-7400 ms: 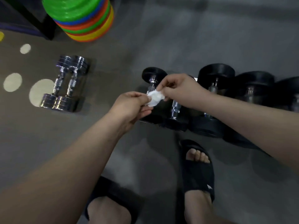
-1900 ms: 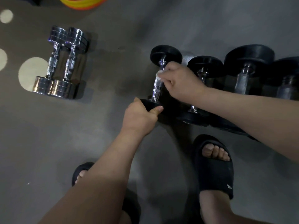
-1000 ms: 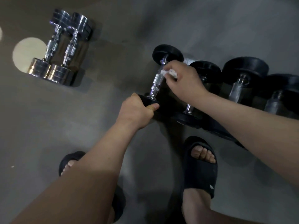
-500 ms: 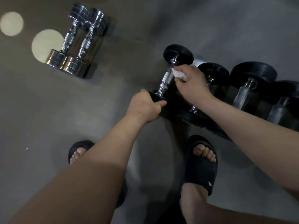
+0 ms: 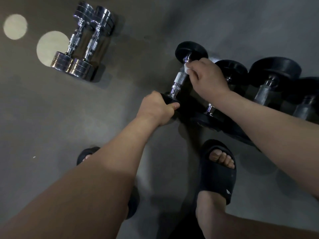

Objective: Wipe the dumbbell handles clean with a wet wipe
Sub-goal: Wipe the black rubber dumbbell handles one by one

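A small black dumbbell (image 5: 179, 80) with a chrome knurled handle lies on the grey floor, leftmost in a row of black dumbbells. My left hand (image 5: 156, 109) grips its near black head. My right hand (image 5: 208, 75) pinches a crumpled white wet wipe (image 5: 187, 68) against the far end of the handle, just below the far head. Most of the wipe is hidden under my fingers.
Three larger black dumbbells (image 5: 272, 80) lie in a row to the right, touching one another. Two chrome dumbbells (image 5: 84, 45) lie side by side at the upper left, beside pale round floor spots (image 5: 51, 47). My feet in black slides (image 5: 218, 171) stand just in front.
My right hand has slid the wipe along the handle toward the far head. My left hand keeps its grip on the near head. The camera view shifted slightly.
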Available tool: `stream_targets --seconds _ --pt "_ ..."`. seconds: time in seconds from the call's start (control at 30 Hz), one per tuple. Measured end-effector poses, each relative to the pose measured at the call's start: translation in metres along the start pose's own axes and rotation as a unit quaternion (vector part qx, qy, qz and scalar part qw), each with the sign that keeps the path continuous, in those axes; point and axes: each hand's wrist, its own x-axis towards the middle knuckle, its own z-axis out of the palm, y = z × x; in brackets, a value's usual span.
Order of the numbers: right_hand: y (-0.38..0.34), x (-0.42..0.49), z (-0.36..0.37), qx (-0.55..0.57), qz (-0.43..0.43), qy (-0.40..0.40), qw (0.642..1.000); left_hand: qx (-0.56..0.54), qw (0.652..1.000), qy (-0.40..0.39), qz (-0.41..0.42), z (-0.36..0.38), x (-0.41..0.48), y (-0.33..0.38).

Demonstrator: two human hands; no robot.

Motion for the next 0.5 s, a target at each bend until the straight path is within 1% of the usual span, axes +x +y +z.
stream_targets --seconds 0.07,0.1,0.13,0.2,0.23,0.27,0.37,0.4,0.43,0.5 --pt "0.000 -0.001 0.000 0.010 -0.006 0.007 1.000 -0.002 1.000 0.002 0.000 0.000 -0.001 0.001" --pt "-0.002 -0.004 0.000 0.014 -0.027 0.007 0.999 -0.001 1.000 0.001 0.001 0.000 -0.001 0.001" --pt "-0.005 -0.008 0.000 0.018 -0.065 0.001 0.998 -0.001 1.000 0.000 0.001 -0.001 -0.001 0.002" --pt "-0.008 -0.015 -0.001 0.022 -0.156 -0.040 0.987 -0.003 1.000 -0.001 -0.002 -0.002 -0.002 0.002" --pt "-0.008 -0.014 -0.003 0.018 -0.182 -0.058 0.981 -0.005 1.000 0.000 -0.003 -0.003 -0.002 0.001" --pt "-0.007 -0.010 -0.005 0.007 -0.186 -0.063 0.981 -0.007 1.000 0.000 -0.004 -0.003 -0.002 0.001" --pt "-0.002 0.006 -0.007 -0.021 -0.115 -0.014 0.993 -0.009 1.000 -0.005 0.004 -0.003 -0.002 0.000" --pt "-0.002 0.005 -0.006 -0.024 -0.110 -0.011 0.994 -0.009 1.000 -0.007 0.005 -0.003 -0.003 0.000" --pt "-0.004 0.002 -0.004 -0.023 -0.130 -0.020 0.991 -0.008 1.000 -0.009 0.006 -0.004 -0.003 0.001" --pt "-0.011 -0.009 -0.001 -0.007 -0.216 -0.060 0.975 -0.006 1.000 -0.012 0.008 -0.004 -0.002 0.000"
